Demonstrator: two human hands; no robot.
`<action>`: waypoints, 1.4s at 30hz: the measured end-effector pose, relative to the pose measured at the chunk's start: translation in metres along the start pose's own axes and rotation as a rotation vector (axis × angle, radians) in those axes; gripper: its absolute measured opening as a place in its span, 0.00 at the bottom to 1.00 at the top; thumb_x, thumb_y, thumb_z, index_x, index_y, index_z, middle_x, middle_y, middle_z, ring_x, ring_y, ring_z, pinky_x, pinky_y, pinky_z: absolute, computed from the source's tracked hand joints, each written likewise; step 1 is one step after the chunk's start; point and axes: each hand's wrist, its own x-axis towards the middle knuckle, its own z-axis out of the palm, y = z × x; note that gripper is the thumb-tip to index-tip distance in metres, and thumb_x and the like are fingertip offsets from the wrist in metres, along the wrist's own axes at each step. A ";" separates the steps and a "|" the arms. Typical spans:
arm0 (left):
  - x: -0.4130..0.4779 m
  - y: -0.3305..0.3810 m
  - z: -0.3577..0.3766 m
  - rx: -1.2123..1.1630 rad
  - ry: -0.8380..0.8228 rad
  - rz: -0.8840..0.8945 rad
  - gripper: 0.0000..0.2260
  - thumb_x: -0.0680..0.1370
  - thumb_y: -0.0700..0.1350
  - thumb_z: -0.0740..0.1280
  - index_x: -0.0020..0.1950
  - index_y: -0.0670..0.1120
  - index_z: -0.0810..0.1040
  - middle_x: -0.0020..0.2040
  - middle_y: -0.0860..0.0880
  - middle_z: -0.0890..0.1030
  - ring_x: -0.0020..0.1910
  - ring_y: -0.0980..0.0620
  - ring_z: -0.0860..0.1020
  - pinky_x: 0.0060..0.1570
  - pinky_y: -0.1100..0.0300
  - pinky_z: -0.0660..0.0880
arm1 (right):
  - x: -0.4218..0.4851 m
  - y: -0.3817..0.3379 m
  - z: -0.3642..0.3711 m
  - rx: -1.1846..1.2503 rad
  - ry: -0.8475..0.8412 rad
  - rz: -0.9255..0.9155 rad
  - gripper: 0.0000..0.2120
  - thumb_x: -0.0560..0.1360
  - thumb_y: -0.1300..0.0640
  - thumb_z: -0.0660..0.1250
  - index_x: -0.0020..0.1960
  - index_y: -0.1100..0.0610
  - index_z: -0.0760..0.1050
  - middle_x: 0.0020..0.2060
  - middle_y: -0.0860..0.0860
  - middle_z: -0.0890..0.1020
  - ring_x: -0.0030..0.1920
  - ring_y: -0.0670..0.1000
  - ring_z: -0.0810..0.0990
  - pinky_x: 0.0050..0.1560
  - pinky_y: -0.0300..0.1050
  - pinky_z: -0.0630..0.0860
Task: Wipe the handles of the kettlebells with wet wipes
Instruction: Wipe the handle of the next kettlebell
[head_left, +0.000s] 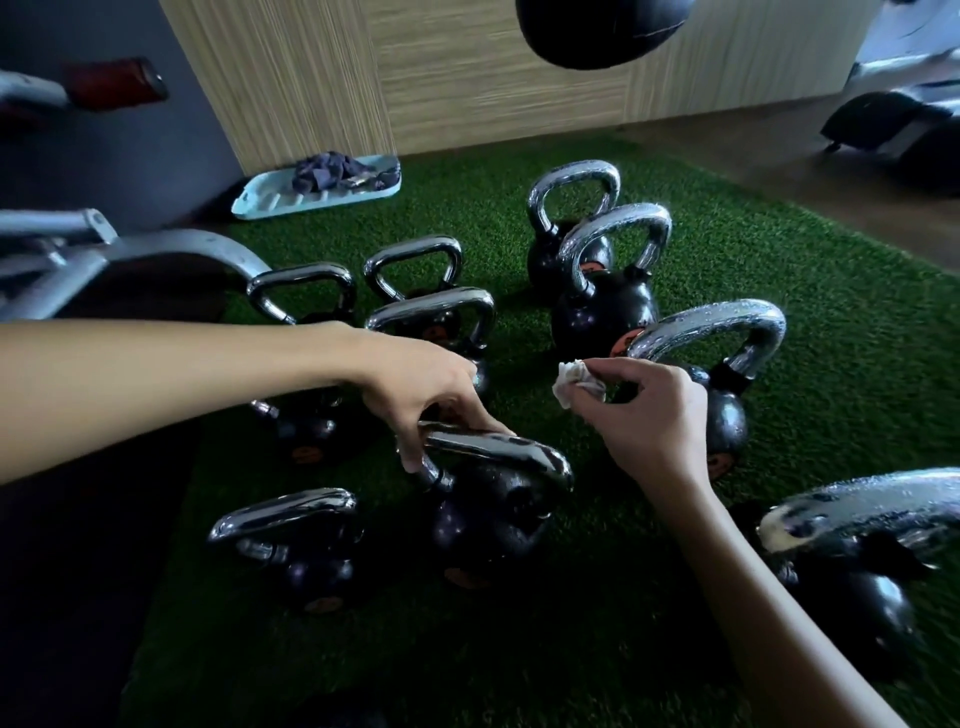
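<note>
Setup: I was looking down at a bunch of kettlebells on green turf (779, 249), chrome handles and black bodies, spread across the middle of the frame.

Left hand: my left hand (421, 395) came in from the left edge, fingers curled down onto the near-left end of the centre kettlebell's handle (498, 452). Clamped on it, as far as I could tell, and that bell looked tilted rather than sitting flat.

Right hand: my right hand (654, 410) was pinched shut on a scrunched white wet wipe (574, 382), held in the air just above and right of that handle, not touching it.

Where the work was: the centre handle looked dry and shiny. The ones on the right, like the big kettlebell (727, 332) behind my right hand, were beaded with droplets, so my guess was those were done already.

What could go wrong: the tilted bell could roll off its base if my left hand slipped on the chrome, and knock the small kettlebell (291, 519) just beside it at lower left.

Also: the wipe was balled up tiny, so it might skip the underside of the handle.

Background: blue tray (270, 200) with a dark cloth at upper left, out of the way.
</note>
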 end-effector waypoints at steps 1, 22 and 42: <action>0.005 -0.007 -0.005 0.086 -0.031 0.027 0.44 0.65 0.59 0.81 0.76 0.72 0.62 0.50 0.56 0.78 0.50 0.66 0.67 0.45 0.69 0.67 | 0.001 0.000 0.000 -0.001 -0.002 0.012 0.11 0.66 0.45 0.81 0.47 0.47 0.88 0.31 0.30 0.79 0.38 0.27 0.78 0.39 0.26 0.71; -0.040 -0.003 0.085 -0.197 0.684 -0.465 0.24 0.75 0.52 0.76 0.65 0.74 0.74 0.46 0.63 0.69 0.43 0.60 0.73 0.39 0.55 0.76 | -0.006 -0.007 0.028 0.135 -0.149 0.116 0.04 0.68 0.49 0.80 0.41 0.43 0.86 0.34 0.35 0.84 0.39 0.33 0.81 0.37 0.25 0.73; -0.044 0.066 0.087 -0.903 0.718 -1.119 0.43 0.60 0.67 0.80 0.73 0.65 0.72 0.60 0.54 0.83 0.56 0.58 0.79 0.49 0.61 0.75 | 0.003 -0.001 0.067 0.135 -0.333 0.086 0.08 0.67 0.50 0.81 0.45 0.45 0.87 0.36 0.36 0.84 0.40 0.31 0.81 0.38 0.25 0.73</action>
